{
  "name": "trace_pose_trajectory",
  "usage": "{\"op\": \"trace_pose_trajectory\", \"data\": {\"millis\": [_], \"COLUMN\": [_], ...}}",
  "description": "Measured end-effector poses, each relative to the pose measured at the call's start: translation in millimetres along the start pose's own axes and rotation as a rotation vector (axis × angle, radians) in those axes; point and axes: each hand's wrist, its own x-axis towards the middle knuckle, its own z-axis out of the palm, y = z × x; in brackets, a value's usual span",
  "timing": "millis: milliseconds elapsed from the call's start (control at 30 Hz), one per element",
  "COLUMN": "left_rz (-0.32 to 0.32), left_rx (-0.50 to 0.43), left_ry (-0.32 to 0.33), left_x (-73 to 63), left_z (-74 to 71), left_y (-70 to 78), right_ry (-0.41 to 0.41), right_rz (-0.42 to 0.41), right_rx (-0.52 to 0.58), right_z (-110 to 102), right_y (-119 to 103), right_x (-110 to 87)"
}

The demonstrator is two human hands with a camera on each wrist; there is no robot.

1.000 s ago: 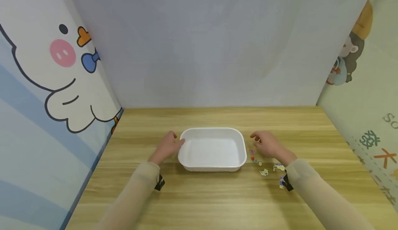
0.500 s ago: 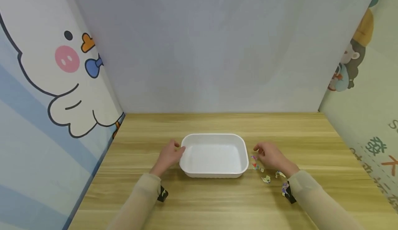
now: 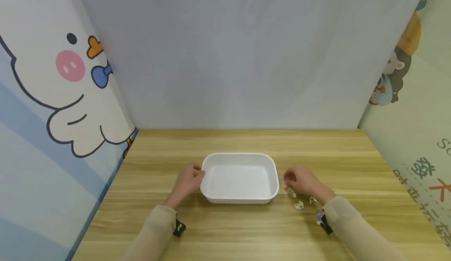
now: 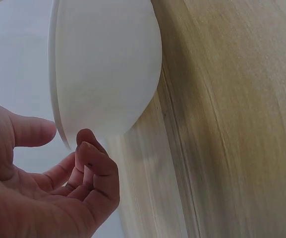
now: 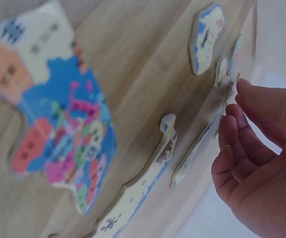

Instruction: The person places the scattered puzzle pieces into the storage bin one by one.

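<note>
A white rectangular tray (image 3: 239, 201) stands on the table. My left hand (image 3: 186, 180) holds its left rim, the thumb on one side and curled fingers on the other, as the left wrist view shows. On the tray's right side, my right hand (image 3: 303, 180) is down at the table, thumb and forefinger pinching a small pink-purple map puzzle piece (image 3: 284, 180), mostly hidden by the fingertips. Around that hand lie several more map puzzle pieces, among them a large multicoloured one (image 5: 73, 144), a long cream one (image 5: 143, 183) and a cream one with blue edges (image 5: 207, 39).
The wood-grain table (image 3: 232, 233) ends at a plain pale grey wall (image 3: 218, 57) behind. Cartoon-printed panels stand at the left (image 3: 70, 104) and right (image 3: 405, 135). A black wrist device (image 3: 179, 228) is on my left wrist.
My right hand has come down and closed its fingertips on the small pink-purple puzzle piece. My left hand stays at the tray's left rim; the tray has not moved on the table.
</note>
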Motion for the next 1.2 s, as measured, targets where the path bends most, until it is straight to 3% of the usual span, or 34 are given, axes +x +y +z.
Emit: {"op": "trace_pose_trajectory", "data": {"millis": [267,467,800,1200], "left_rz": [0.042,0.001,-0.016,0.002], "left_rx": [-0.035,-0.081,-0.176,-0.252], "left_ry": [0.034,0.040,0.063,0.097], "left_x": [-4.6,-6.3,-8.8,-8.4], "left_z": [2.9,6.9,10.5,15.2], "left_y": [-1.6,-3.9,-8.5,-12.8], "right_ry": [-0.004,-0.019,0.012,-0.014], "right_rz": [0.003,0.003,-0.014,0.067], "right_rx": [0.001,0.002,-0.010,0.031], "right_z": [-0.5,-0.2,7.0,7.9], "right_y": [-4.1,-4.5,1.1,0.2], "right_x": [-2.9,-1.8,-0.6,3.0]}}
